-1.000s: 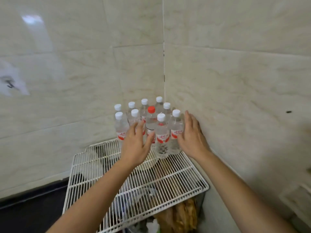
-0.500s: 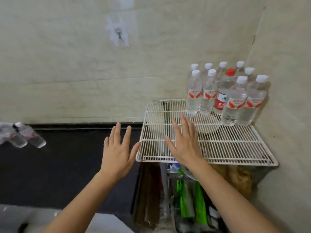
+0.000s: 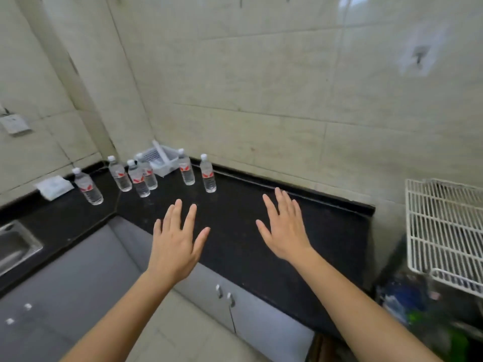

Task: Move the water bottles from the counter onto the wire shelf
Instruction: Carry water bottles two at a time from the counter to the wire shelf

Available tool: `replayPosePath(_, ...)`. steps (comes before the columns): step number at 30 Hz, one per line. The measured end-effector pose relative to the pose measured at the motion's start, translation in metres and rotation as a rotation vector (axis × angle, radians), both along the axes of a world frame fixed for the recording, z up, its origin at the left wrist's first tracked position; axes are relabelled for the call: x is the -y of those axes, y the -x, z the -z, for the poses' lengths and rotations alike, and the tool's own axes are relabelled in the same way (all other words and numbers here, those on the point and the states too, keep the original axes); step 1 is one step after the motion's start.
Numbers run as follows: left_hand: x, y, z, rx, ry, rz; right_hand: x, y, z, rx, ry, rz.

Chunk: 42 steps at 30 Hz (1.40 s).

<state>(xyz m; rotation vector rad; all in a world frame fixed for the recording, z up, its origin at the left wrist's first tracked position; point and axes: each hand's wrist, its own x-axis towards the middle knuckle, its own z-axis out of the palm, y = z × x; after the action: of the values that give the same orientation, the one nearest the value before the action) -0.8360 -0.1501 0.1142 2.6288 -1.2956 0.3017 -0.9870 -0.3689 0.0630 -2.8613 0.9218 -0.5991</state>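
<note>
Over the black surface (image 3: 337,231), both hands are out flat with fingers straight and spread, grasping nothing. The left hand (image 3: 177,244) is near the front edge and the right hand (image 3: 285,231) is closer to the wall. Whether the palms touch the stone or hover just above it cannot be told.

Six water bottles (image 3: 138,180) stand upright toward the far left corner of the surface, well apart from both hands. Three cluster close together and two stand as a pair to their right. The leftmost bottle (image 3: 87,186) stands alone near a folded white cloth (image 3: 53,186), and the rightmost bottle (image 3: 207,175) is nearest the hands. A white plastic basket (image 3: 163,160) sits behind them against the wall, and a steel sink (image 3: 15,244) shows at the left edge. The wire shelf (image 3: 444,226) lies at the far right, past the end of the surface and only partly in view.

The bottles look small, clear and full, with white caps and red label bands, so each is probably light enough for one hand. Their thin plastic walls likely give under a hard squeeze, and the smooth sides may slip. A wrap round the body at the label band seems the safest hold. Being tall and narrow, they could tip on the wires unless set down squarely.
</note>
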Motion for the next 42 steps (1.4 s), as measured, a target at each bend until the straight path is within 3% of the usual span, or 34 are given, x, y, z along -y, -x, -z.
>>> replayPosePath(5, -0.046, -0.091, 0.003, -0.068, 0.006, -0.112, -0.046, -0.108, 0.005, -0.071, -0.013, -0.114)
replayPosePath(11, -0.031, -0.181, 0.021, -0.125, 0.054, -0.15, -0.033, -0.206, 0.018, -0.082, -0.015, -0.159)
replayPosePath(20, 0.088, -0.316, 0.05, -0.203, -0.03, -0.1, 0.076, -0.338, 0.049, -0.081, -0.174, -0.127)
replayPosePath(31, 0.22, -0.476, 0.064, -0.36, 0.031, -0.002, 0.183, -0.469, 0.056, -0.008, -0.422, -0.084)
replayPosePath(35, 0.264, -0.535, 0.092, -0.518, 0.027, 0.006, 0.199, -0.512, 0.081, 0.059, -0.548, -0.002)
replayPosePath(42, 0.33, -0.616, 0.15, -0.8, 0.196, -0.023, 0.216, -0.562, 0.134, 0.137, -0.837, 0.201)
